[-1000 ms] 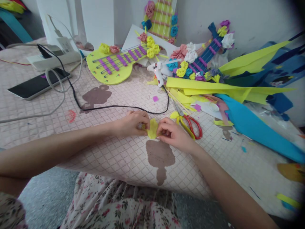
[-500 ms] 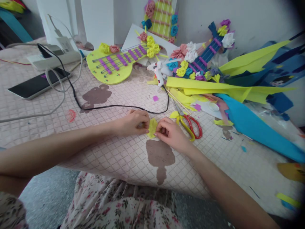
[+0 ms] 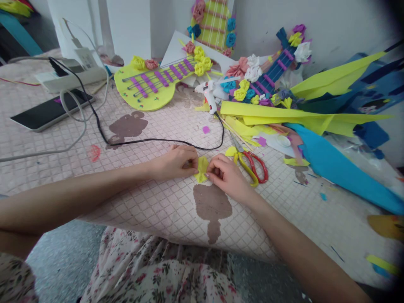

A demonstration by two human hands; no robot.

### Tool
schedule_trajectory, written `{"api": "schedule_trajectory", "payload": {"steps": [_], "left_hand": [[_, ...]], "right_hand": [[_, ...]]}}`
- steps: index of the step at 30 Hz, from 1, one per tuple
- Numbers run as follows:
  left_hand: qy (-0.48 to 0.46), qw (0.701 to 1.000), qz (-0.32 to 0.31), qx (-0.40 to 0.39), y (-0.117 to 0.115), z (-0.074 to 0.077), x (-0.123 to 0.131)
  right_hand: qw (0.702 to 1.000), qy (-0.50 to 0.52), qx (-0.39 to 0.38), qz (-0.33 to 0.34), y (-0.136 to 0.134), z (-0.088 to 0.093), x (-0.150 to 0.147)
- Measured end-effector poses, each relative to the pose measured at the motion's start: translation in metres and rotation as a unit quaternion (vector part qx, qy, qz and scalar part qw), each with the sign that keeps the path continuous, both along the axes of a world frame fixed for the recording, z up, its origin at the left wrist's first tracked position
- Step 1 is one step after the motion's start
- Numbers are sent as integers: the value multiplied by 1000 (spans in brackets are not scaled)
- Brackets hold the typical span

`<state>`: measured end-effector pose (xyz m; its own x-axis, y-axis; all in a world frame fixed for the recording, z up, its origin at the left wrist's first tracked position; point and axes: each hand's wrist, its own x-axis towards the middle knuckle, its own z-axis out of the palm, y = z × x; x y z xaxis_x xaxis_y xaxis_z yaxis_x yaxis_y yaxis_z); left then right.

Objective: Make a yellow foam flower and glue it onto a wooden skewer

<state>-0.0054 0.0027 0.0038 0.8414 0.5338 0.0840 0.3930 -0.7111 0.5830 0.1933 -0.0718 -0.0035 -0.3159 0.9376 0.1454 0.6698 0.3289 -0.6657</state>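
Note:
My left hand [image 3: 174, 162] and my right hand [image 3: 225, 176] meet near the front of the quilted pink surface [image 3: 151, 202]. Between them is a small yellow foam piece [image 3: 202, 169]. Both hands pinch it, the left at its left edge, the right at its right edge, fingers curled. The piece sits just above a brown figure-shaped print [image 3: 212, 210]. Red and yellow scissors [image 3: 252, 166] lie right beside my right hand.
A white glue gun [image 3: 208, 94] stands behind, its black cord [image 3: 126, 141] looping leftward to a power strip [image 3: 71, 75]. A phone [image 3: 50, 110] lies at left. Foam guitars with flowers [image 3: 158, 80] and yellow and blue foam sheets [image 3: 315, 122] crowd the back and right.
The yellow piece has been folded narrower between my fingers. My right hand has shifted slightly left and up toward the left hand.

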Motion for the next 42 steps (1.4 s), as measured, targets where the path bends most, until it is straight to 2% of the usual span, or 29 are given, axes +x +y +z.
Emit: {"api": "schedule_trajectory", "payload": {"steps": [9,21,42], "left_hand": [[9,999,49,22,-8,-2,6],[-5,997,66,29,-11,-5,7],[0,997,74,19,-12,-4,9]], "right_hand": [[1000,-5,14,-9,0,-4,-3],[999,-16,37,-22,-1,-7,-5],[999,-16,31,-15,0,-6,-6]]}}
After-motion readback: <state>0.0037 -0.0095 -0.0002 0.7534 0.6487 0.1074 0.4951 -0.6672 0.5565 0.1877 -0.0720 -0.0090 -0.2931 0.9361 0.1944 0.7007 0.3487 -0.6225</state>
